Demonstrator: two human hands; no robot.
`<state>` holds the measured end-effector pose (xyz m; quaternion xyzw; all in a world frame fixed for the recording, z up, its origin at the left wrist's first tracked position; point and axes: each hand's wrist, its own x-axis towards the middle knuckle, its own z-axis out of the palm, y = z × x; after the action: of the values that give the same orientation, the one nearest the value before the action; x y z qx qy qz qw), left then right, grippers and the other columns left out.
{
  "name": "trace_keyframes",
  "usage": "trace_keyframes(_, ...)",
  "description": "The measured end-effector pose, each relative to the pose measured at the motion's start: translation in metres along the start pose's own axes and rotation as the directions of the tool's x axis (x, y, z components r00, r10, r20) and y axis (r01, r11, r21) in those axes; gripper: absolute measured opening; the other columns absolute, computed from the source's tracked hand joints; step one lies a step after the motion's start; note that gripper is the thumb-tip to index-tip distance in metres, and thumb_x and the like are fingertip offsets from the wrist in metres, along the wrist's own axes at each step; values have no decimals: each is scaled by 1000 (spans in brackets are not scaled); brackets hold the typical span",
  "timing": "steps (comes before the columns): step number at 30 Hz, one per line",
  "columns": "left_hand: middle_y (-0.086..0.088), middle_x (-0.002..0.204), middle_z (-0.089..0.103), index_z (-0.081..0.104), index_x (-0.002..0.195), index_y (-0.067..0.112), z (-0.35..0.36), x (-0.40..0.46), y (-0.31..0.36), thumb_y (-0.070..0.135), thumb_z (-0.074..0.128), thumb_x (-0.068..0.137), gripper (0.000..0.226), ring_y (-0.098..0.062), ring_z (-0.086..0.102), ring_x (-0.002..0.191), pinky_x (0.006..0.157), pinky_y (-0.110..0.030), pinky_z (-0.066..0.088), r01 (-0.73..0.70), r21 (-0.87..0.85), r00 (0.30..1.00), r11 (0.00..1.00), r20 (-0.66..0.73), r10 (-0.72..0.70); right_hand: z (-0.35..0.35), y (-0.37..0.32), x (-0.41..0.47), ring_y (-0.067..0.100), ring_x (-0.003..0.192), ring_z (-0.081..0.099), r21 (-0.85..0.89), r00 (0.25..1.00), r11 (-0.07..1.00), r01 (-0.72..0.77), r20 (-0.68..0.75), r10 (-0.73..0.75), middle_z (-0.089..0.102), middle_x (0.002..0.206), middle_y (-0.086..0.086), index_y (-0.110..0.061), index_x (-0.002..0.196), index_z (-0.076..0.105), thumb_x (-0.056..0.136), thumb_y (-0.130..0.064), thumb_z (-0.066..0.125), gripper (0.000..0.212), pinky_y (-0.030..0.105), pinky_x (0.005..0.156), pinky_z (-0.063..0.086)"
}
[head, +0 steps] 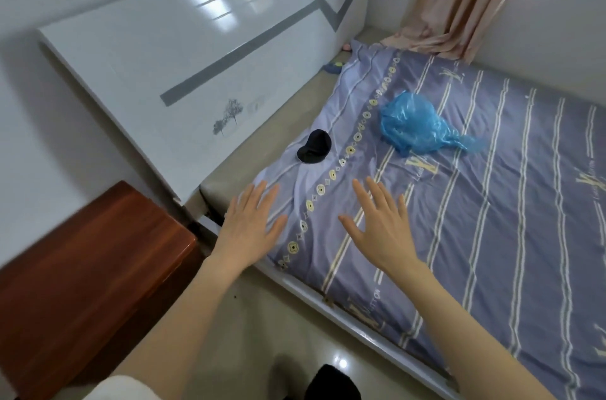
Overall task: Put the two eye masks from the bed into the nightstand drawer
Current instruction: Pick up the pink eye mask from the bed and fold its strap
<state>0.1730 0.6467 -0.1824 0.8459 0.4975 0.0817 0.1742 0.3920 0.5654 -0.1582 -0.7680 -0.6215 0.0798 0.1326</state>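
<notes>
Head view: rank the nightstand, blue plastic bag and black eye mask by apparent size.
1. nightstand, though it sits nearest the camera
2. blue plastic bag
3. black eye mask

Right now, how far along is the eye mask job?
Nothing looks done. A black eye mask lies on the bed; a second isn't clearly visible. Left hand and right hand hover open and empty. Nightstand drawer isn't visible. Everything remains.
</notes>
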Motion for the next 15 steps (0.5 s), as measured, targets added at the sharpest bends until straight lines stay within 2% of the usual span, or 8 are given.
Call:
trace_keyframes(5,-9,157,12,9,145,21,29,74,-19,49,28,92,62,-25,5,145,117,-48,13,3,11,990,1000,138,-5,28,25,70,25,145,10,-16,996,999,-46,75,47,18,156,6,-27,144,14,89,-52,37,65,50,116,1)
trace_keyframes(10,-5,158,9,3,144,25,80,162,-41,49,25,93,61,-23,4,145,118,-46,12,-9,63,962,998,273,-8,91,66,157,25,145,8,-16,975,994,-105,195,106,16,157,6,-25,145,13,90,-52,36,65,51,116,2)
trace_keyframes(13,-5,157,10,6,144,23,106,221,-64,38,34,94,59,-24,5,145,118,-47,13,-4,79,933,997,360,-25,133,97,207,26,145,9,-46,950,991,-129,279,137,16,157,6,-24,145,12,90,-49,38,65,53,116,6)
trace_keyframes(15,-5,156,13,11,144,22,124,260,-78,29,37,94,57,-25,8,144,117,-47,15,0,67,933,998,360,-25,159,118,238,26,145,9,-65,938,987,-145,308,158,15,157,6,-25,145,10,91,-49,38,66,53,116,6)
